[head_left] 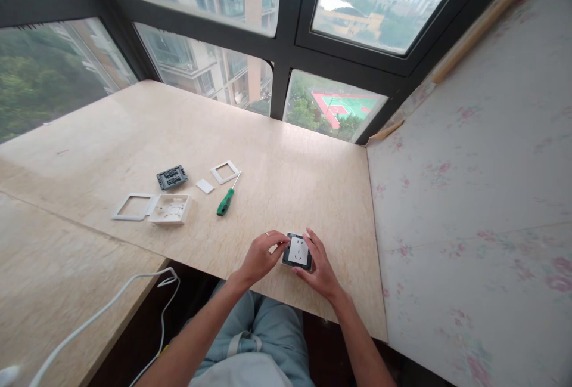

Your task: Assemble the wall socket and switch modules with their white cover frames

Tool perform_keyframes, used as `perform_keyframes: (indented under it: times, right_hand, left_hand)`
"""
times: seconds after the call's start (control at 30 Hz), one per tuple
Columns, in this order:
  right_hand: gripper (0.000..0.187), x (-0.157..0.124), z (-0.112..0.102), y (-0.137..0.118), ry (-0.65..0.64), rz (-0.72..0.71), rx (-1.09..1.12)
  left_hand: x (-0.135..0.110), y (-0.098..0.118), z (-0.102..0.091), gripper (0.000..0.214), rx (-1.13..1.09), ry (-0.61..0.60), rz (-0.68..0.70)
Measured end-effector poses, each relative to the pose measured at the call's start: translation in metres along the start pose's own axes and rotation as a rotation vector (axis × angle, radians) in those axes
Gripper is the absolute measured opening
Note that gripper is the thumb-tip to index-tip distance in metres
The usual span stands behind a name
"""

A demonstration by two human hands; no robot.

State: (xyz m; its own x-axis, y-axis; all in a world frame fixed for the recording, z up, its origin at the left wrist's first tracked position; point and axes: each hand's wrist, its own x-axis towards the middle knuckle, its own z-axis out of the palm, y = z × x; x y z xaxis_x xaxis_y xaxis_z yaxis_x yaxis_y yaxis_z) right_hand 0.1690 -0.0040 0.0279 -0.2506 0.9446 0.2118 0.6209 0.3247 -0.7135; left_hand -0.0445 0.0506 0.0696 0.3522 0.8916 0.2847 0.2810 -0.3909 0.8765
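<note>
On the pale counter point(322, 190), near its front edge: one white-faced socket point(298, 251); right hand point(320, 268), gripping its right side; left hand point(264, 256), fingertips at its left edge, hold indiscernible.

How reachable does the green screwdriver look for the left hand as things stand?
Probably yes: the green screwdriver lies on the countertop with nothing visible between it and the left hand, though that hand's fingers are at the socket.

Plastic socket point(298, 250), smooth stone-look counter point(322, 184).
</note>
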Motion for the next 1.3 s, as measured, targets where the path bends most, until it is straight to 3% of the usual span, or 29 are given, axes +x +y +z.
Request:
perform_keyframes:
  times: [0.17, 0.57, 0.8, 1.3]
  right_hand:
    - [0.074, 0.000, 0.003, 0.004, 0.006, -0.019, -0.040]
    - [0.073, 0.002, 0.002, 0.003, 0.054, -0.045, -0.047]
    - [0.073, 0.002, 0.002, 0.001, 0.060, -0.041, -0.056]
    - [0.072, 0.001, 0.004, 0.003, 0.064, -0.046, -0.071]
  left_hand:
    - [0.000, 0.000, 0.001, 0.015, 0.037, 0.001, 0.053]
    - [0.003, -0.008, 0.004, 0.017, 0.090, -0.012, 0.119]
    - [0.002, -0.010, 0.006, 0.020, 0.220, -0.065, 0.228]
    - [-0.004, -0.017, 0.004, 0.021, 0.258, -0.057, 0.269]
